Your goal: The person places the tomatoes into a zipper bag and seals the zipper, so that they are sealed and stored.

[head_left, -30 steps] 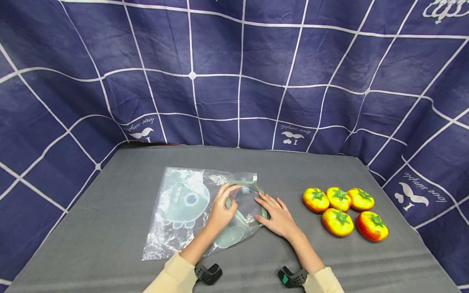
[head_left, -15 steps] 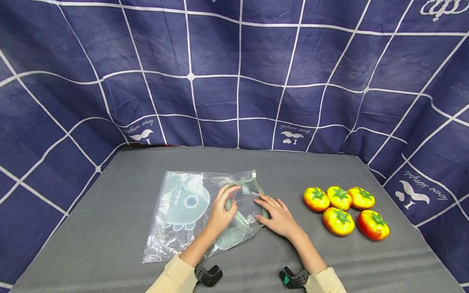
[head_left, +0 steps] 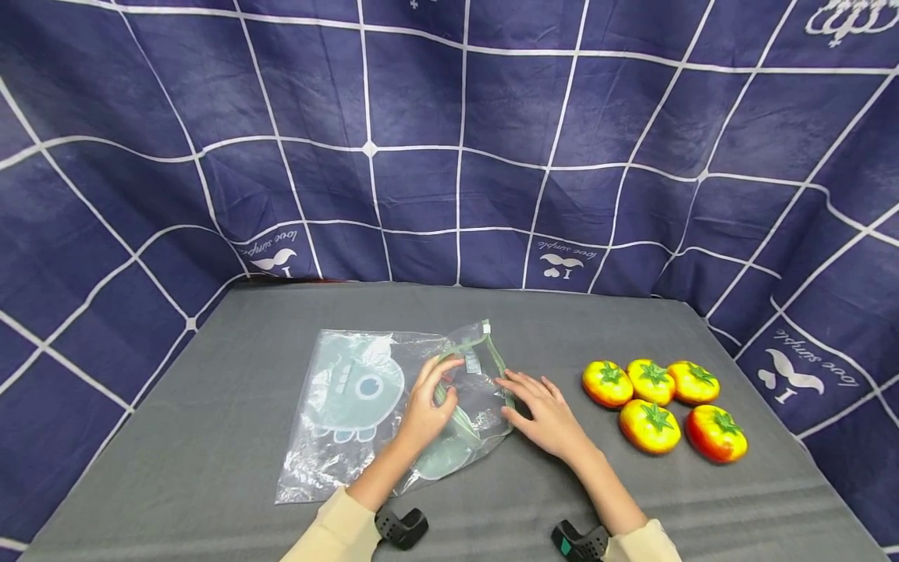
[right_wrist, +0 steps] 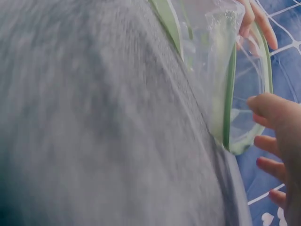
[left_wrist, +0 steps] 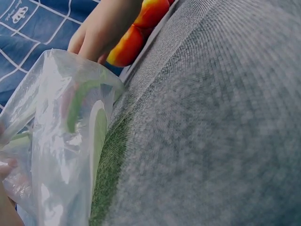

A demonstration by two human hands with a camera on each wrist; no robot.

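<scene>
A clear plastic zipper bag (head_left: 365,388) with a pale blue cartoon print lies on the grey table, its green-edged mouth gaping to the right. At that mouth my left hand (head_left: 425,407) holds the upper layer, the green rim running between thumb and fingers. My right hand (head_left: 544,414) is beside the mouth's right edge, fingers spread and loosely bent. In the right wrist view this hand (right_wrist: 287,136) has nothing between its fingers, and its thumb tip is close to the green rim (right_wrist: 229,101). Through the plastic, part of my left hand (left_wrist: 7,172) shows in the left wrist view.
Several yellow-and-red toy tomatoes (head_left: 649,426) with green tops are grouped on the grey table (head_left: 211,437), right of my right hand. A blue cloth (head_left: 414,187) with white lines hangs behind and at both sides. Each wrist wears a black band (head_left: 402,528).
My right hand has drawn slightly right and off the bag's rim. The white slider corner of the bag has risen a little. My left hand stays nearly in place.
</scene>
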